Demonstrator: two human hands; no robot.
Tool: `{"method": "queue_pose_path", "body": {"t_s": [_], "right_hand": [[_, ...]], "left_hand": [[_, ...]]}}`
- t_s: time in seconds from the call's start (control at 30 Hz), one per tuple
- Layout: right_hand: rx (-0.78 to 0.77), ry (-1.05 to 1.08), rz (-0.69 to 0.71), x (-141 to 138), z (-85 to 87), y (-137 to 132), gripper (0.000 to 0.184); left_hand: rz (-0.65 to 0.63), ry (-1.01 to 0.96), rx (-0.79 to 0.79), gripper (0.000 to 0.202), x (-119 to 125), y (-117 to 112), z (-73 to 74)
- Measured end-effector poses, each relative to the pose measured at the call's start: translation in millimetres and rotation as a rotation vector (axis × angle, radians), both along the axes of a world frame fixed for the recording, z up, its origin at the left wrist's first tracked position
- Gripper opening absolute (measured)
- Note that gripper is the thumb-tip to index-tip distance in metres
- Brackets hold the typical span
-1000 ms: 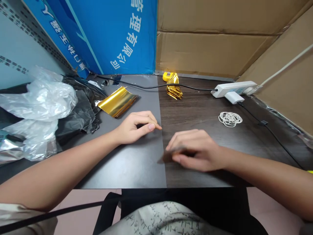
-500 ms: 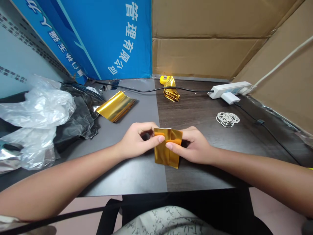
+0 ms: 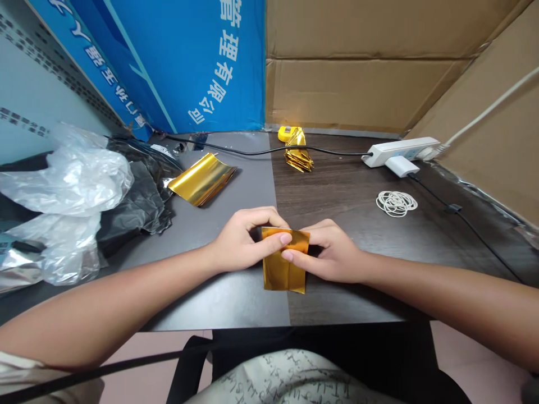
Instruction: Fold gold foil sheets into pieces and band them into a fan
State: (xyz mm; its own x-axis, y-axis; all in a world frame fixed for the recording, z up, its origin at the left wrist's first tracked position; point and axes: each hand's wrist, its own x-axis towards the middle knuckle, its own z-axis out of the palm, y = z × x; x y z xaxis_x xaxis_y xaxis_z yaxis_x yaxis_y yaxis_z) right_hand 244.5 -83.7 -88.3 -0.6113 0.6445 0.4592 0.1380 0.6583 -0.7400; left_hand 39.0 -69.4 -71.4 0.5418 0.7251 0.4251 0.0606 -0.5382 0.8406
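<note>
A folded sheet of gold foil paper (image 3: 278, 276) is held upright between both hands, just above the near part of the table. My left hand (image 3: 248, 238) pinches its upper edge, thumb on the near face and fingers behind. From the other side my right hand (image 3: 330, 251) grips it, its thumb pressed on the front below the left thumb. A vertical crease or overlap runs down the sheet's lower half. Fingers behind the paper are partly hidden. Farther left lies a stack of gold foil sheets (image 3: 202, 179), slightly curled.
Folded gold pieces (image 3: 300, 157) lie by a yellow tape measure (image 3: 287, 133) at the back. White rubber bands (image 3: 396, 203) and a power strip (image 3: 400, 151) are at right. A black cable (image 3: 252, 152) crosses the table. Crumpled plastic bags (image 3: 84, 179) fill the left side.
The left hand has slid right along the top edge of the gold paper, bringing the thumbs closer together. The paper has turned slightly, and the whole view has shifted a little.
</note>
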Motion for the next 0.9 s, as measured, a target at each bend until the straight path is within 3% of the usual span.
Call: {"method": "queue_pose_path", "body": {"t_s": [0.37, 0.53, 0.67, 0.77, 0.9], "right_hand": [[-0.059, -0.061, 0.079, 3.5, -2.1, 4.8, 0.023], [-0.104, -0.173, -0.048, 10.8, 1.9, 17.0, 0.030], [-0.195, -0.236, -0.137, 21.0, 5.0, 31.8, 0.022], [-0.103, -0.355, -0.210, 29.4, 5.1, 40.3, 0.029], [0.024, -0.457, -0.232, 37.3, 2.4, 46.2, 0.035]], "left_hand": [[0.010, 0.001, -0.008, 0.015, -2.0, 1.1, -1.1], [0.106, 0.026, -0.127, 0.021, -5.8, 6.7, -4.3], [0.288, 0.224, -0.147, 0.023, -8.7, 13.7, -8.5], [0.347, 0.423, -0.030, 0.020, -9.6, 15.7, -8.5], [0.334, 0.593, 0.073, 0.017, -10.9, 16.6, -7.1]]}}
